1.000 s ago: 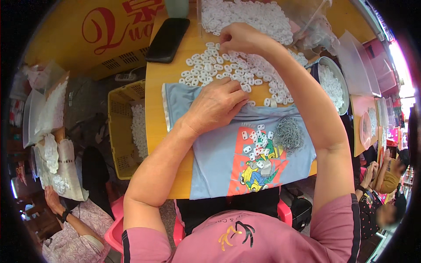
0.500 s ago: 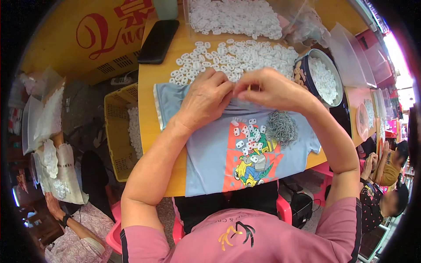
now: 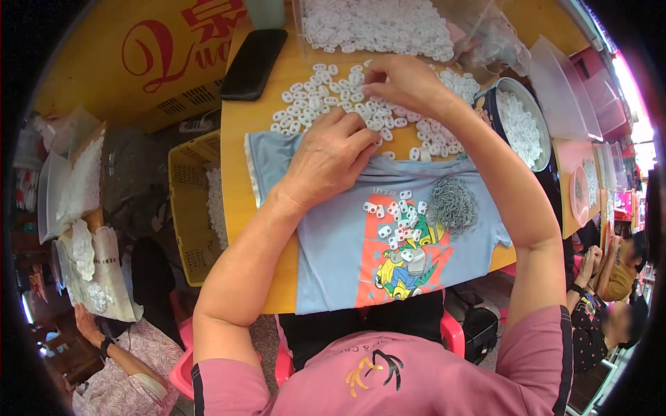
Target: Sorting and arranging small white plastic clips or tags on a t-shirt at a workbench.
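Note:
Small white plastic pieces (image 3: 312, 93), oval with two holes, lie scattered over the far part of the table. Among them is my right hand (image 3: 406, 83), its bent fingers and thumb a little apart beside the pieces. My left hand (image 3: 329, 156) rests at the far edge of a blue-grey printed T-shirt (image 3: 326, 249), fingers curled together; what they hold, if anything, is hidden. On the shirt sit a heap of small grey metal parts (image 3: 452, 206) and, to its left, a loose cluster of white pieces (image 3: 402, 222).
A clear bin of white pieces (image 3: 374, 28) stands at the back, beside a black phone (image 3: 254, 64). At right is a round tin (image 3: 496, 104) filled with pieces. A yellow crate (image 3: 191, 239) stands left of the table. Other people sit on both sides.
My right hand has moved away from my left, out over the scattered pieces at the back. The left hand has stayed nearly in place.

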Demonstrator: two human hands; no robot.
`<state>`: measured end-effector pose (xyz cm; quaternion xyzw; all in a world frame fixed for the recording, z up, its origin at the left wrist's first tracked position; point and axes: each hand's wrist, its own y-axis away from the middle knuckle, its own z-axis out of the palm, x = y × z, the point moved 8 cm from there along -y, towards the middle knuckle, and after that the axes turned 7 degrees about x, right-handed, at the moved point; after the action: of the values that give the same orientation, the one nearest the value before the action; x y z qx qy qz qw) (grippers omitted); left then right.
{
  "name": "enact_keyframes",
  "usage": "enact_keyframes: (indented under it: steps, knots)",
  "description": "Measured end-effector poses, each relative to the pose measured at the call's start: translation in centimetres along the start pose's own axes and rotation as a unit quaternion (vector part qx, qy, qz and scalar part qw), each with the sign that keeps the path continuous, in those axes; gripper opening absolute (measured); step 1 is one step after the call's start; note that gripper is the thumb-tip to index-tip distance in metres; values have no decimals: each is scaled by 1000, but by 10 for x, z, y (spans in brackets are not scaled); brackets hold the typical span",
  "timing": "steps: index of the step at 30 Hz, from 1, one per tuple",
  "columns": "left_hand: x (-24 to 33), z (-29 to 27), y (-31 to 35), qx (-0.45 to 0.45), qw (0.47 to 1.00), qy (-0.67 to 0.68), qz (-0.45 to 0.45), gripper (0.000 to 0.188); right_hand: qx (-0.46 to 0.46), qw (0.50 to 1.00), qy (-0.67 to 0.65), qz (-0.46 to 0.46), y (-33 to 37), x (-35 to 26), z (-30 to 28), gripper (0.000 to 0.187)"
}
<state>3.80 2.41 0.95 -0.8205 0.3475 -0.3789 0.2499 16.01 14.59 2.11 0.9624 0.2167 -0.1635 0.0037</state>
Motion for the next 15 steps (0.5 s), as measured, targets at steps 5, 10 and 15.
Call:
enact_keyframes:
  steps: [5,10,15]
  knots:
    - [-2,-1,3,-1,1000,-3,-5,11,-47,981,-189,-22,24,-4,-20,28]
    - [-3,-1,2,4,1000,8,-3,12,-193,947,-253,-46,89,-36,-30,21]
    - [-2,-1,1,7,1000,5,-2,12,-58,980,-155,-110,86,-32,-27,20]
